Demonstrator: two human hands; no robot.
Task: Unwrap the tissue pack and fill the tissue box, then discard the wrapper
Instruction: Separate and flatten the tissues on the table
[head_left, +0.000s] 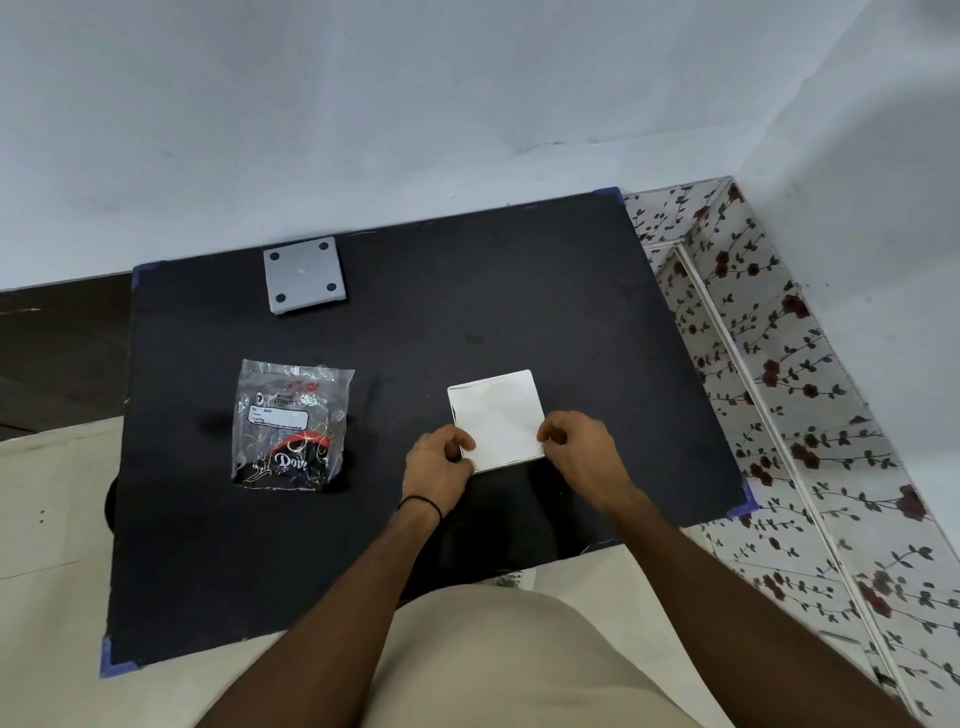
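A white square stack of tissues (496, 415) lies on the black table (571, 322), right of centre. My left hand (439, 467) pinches its near-left corner, and my right hand (576, 447) grips its near-right edge. An empty clear plastic wrapper (291, 426) with black, red and gold print lies flat to the left, apart from both hands. A grey square tissue box part (304, 274), with four dark round feet showing, sits at the table's far edge by the wall.
A pale blue wall runs behind the table. White floor tiles with a dark flower pattern (810, 415) cover the floor on the right. Blue tape marks the table's corners. My beige-clad lap is close to the near edge.
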